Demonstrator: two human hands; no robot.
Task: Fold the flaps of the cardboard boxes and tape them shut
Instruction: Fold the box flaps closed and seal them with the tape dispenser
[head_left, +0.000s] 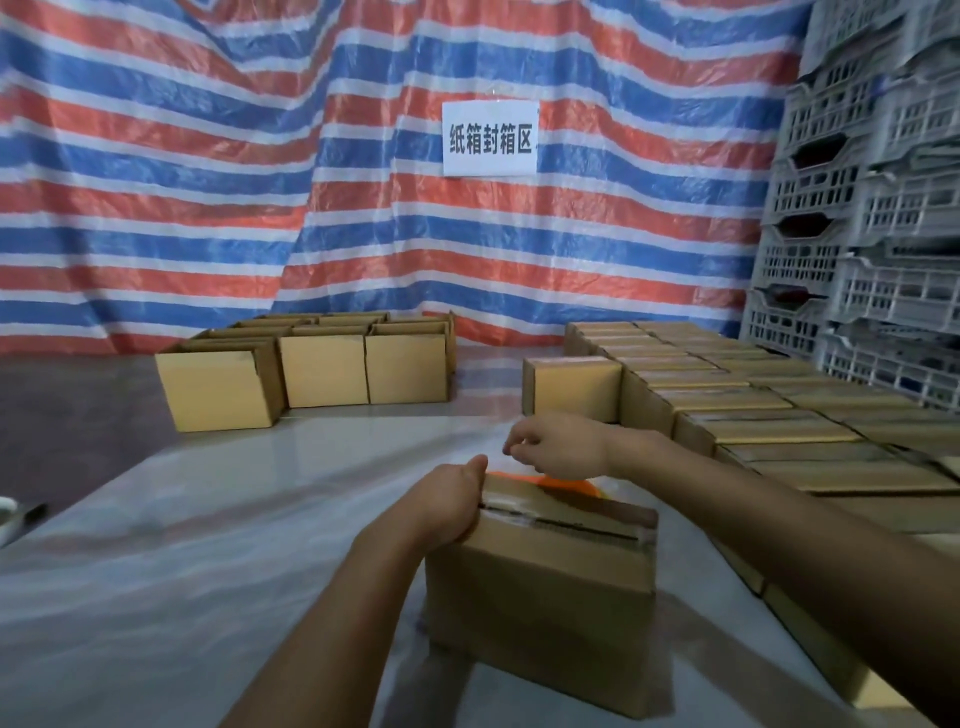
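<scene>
A brown cardboard box stands in front of me with its flaps folded down and clear tape along the top seam. My left hand grips the box's far left top edge, thumb up over the corner. Just beyond the box, my right hand hovers with its fingers curled; whether it pinches tape I cannot tell. An orange tape dispenser peeks out behind the box, below that hand.
Several unsealed boxes stand at the back left. Rows of taped boxes fill the right side. Grey plastic crates are stacked at the far right. A striped tarp with a white sign hangs behind.
</scene>
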